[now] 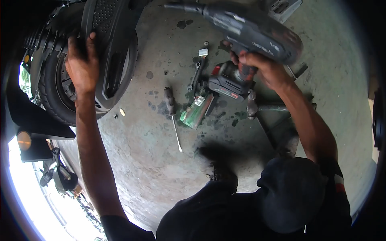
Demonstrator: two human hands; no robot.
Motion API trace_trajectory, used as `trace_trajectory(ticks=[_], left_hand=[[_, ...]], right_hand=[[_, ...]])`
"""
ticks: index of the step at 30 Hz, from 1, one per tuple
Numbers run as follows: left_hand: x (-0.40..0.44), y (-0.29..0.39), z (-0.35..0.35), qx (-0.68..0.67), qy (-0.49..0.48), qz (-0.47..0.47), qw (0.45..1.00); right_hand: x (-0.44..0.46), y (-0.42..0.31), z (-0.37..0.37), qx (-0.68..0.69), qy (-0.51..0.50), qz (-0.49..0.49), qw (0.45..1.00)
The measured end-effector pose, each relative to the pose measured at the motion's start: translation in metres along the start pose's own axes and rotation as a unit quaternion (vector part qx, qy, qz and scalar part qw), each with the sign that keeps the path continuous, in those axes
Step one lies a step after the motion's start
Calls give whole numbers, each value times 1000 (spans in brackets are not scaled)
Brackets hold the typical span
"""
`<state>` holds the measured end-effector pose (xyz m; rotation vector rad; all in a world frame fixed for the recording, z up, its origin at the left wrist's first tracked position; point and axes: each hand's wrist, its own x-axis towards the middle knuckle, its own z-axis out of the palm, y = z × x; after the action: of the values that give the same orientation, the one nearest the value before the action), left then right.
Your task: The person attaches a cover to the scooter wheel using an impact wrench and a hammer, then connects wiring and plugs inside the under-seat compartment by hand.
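Note:
A dark cordless drill (249, 30) with a red and black battery pack is up in front of me, its long bit pointing left. My right hand (257, 66) is wrapped round its handle. At the upper left, my left hand (83, 66) rests against a black textured plastic cover (107, 24), fingers pointing up and apart; what the fingertips touch is partly hidden. Behind the cover is a wheel with a black tyre (52, 96), next to a coil spring (46, 42). Below the drill, a screwdriver (169, 102) lies on the floor.
On the concrete floor (148, 168) lie a wrench (194, 75), a white connector (204, 52), a green clear packet (196, 113), a hammer (252, 105) and several small parts. A grey part (283, 10) is at the top. A parked motorcycle (62, 172) shows at the lower left.

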<state>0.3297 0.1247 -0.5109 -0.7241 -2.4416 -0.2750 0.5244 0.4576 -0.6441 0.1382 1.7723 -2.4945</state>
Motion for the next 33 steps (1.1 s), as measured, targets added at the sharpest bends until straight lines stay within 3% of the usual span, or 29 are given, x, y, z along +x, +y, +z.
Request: trace_trajectory(ticks=[2,4,5,6,8,9,10,12,14,15,17,18,20,22,24,26,28,30,32,33], left_hand=[[-11,11,-2,22,34,26,999],[-22,27,-2,39,67,56,995],[-26,36,-2,41,104,105,988],[-29,46,1,43,143,153,977],[-43,58,25,-50,96,232,967],[-66,50,51,-91,105,239,961],[-66,76,48,-60,-115,149,980],[-83,100,82,-134,-188,121,966],[-121,98,127,-179,-295,11,939],[-137,101,146,-195,-334,-52,921],[-163,112,176,-153,-356,-89,918],[-169,122,183,-125,-378,-123,909],[-181,144,191,-87,-399,-158,899],[-197,159,197,-58,-426,-197,881],[-208,166,200,-102,-410,-193,886],[-227,173,197,-108,-380,-121,911],[-234,188,181,-157,-368,-125,908],[-243,200,163,-205,-354,-125,904],[-254,204,145,-323,-382,-129,856],[-258,204,132,-320,-379,-134,858]], right_hand=[[-25,9,-12,-26,52,23,998],[-44,17,-25,-260,117,-34,958],[-52,36,-40,-262,123,-36,956],[-58,63,-58,-432,130,-126,884],[-65,84,-88,-587,130,-216,769],[-69,87,-98,-651,121,-323,676],[-72,92,-102,-697,109,-421,569],[-82,94,-93,-704,138,-387,579],[-88,80,-79,-464,186,-248,830],[-89,79,-81,-465,186,-253,828],[-96,82,-87,-567,164,-314,744],[-98,82,-89,-568,159,-316,743],[-96,82,-91,-537,118,-259,794],[-97,78,-86,-541,126,-235,798],[-97,75,-86,-546,136,-205,801],[-96,75,-90,-443,118,-161,874],[-91,72,-84,-429,131,-197,872],[-95,69,-80,-414,138,-128,891],[-95,68,-79,-437,138,-125,880],[-95,65,-77,-429,146,-132,881]])
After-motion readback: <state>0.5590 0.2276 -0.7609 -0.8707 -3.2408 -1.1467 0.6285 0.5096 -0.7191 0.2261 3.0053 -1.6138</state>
